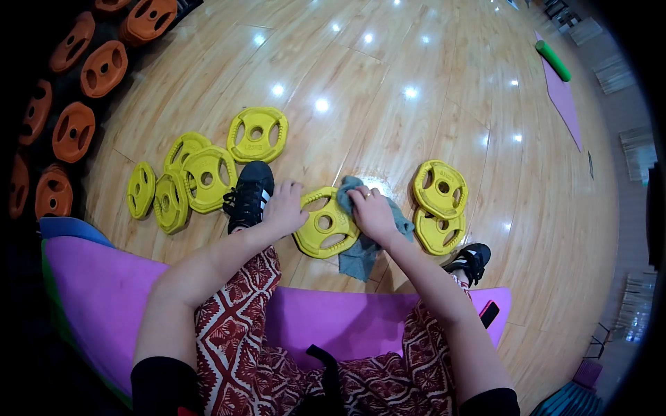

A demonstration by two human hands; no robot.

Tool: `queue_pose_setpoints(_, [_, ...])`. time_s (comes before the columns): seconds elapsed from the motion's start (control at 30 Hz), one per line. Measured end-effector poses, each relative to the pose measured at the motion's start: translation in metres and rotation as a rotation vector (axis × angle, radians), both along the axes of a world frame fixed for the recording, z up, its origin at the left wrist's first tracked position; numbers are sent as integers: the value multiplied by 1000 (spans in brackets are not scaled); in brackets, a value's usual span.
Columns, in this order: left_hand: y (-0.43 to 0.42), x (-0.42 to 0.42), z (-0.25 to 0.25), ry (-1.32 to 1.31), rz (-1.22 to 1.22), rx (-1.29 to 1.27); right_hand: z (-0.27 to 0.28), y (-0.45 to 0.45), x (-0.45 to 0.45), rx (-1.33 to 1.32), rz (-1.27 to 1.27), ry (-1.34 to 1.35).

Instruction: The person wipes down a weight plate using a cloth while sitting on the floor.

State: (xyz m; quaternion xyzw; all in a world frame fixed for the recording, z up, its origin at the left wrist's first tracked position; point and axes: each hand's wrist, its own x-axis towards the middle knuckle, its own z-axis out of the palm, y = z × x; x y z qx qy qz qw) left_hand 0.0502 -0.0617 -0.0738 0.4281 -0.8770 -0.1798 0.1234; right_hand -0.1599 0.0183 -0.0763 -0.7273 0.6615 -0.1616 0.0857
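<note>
1. Centrally, a yellow weight plate (319, 240) lies flat on the wooden floor (347, 104), between the feet and just beyond the front edge of the purple mat (326, 308); this placing appears to leave it within reach of both hands.
2. The right hand (373, 215) is closed on a grey-green cloth (359, 258), bunched over the plate's right rim, its loose end trailing onto the floor; the bunching probably gives the fingers a firmer pad.
3. The left hand (283, 209) is partly open, fingers loosely bent, at the plate's left rim, presumably to steady it; whether it grips cannot be told.
4. Five further yellow plates (208, 197) lie to the left, most overlapping; two overlapped plates (444, 172) lie to the right. The separation may keep two groups distinct.
5. Lettering: the plate farthest from the mat (257, 150) appears to read "1.25KG"; marks on the central plate are illegible. The black shoe (248, 194) bears white stripes, with no readable brand name.
</note>
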Motion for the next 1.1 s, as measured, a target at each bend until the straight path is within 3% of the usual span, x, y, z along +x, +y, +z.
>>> queue_pose_setpoints(0.03, [-4, 1, -3, 3, 3, -1, 0, -3, -1, 125, -94, 17])
queue_pose_setpoints(0.07, [-7, 2, -7, -49, 13, 206, -1, -6, -4, 126, -88, 22])
queue_pose_setpoints(0.1, [-9, 3, -6, -98, 24, 414, -1, -9, -8, 94, -185, -137])
queue_pose_setpoints(0.13, [-9, 4, -6, -92, 31, 415, -2, -11, -9, 63, -282, -296])
queue_pose_setpoints(0.2, [-9, 7, -4, -92, -84, 378, 7, -10, -1, -47, -256, -299])
queue_pose_setpoints(0.33, [-11, 10, 7, -66, -154, 448, 20, 5, 41, -87, 98, -260])
queue_pose_setpoints(0.4, [-10, 9, 5, -17, -184, 581, 15, 14, 55, -64, 233, -26])
queue_pose_setpoints(0.47, [-9, 9, -3, -10, -197, 563, 5, 16, 45, -25, 244, 17])
queue_pose_setpoints(0.53, [-9, 11, -12, 105, -255, 339, 2, 11, 31, -74, 300, 35])
queue_pose_setpoints(0.67, [-11, 10, -6, -26, -297, 298, 1, -3, 7, -5, 131, 81])
queue_pose_setpoints(0.8, [-14, 4, 15, -246, -152, 481, 7, -18, 19, 24, 11, 48])
queue_pose_setpoints(0.87, [-18, 2, 13, -366, -108, 558, 15, -24, 29, -60, -174, -141])
queue_pose_setpoints(0.93, [-19, 2, 4, -522, -211, 538, 25, -21, 42, -119, 28, -196])
queue_pose_setpoints(1.07, [-20, 7, -9, -577, -301, 488, 8, 11, 73, -48, 444, -32])
queue_pose_setpoints(1.1, [-21, 9, -8, -534, -361, 482, 6, 13, 70, -52, 437, -32])
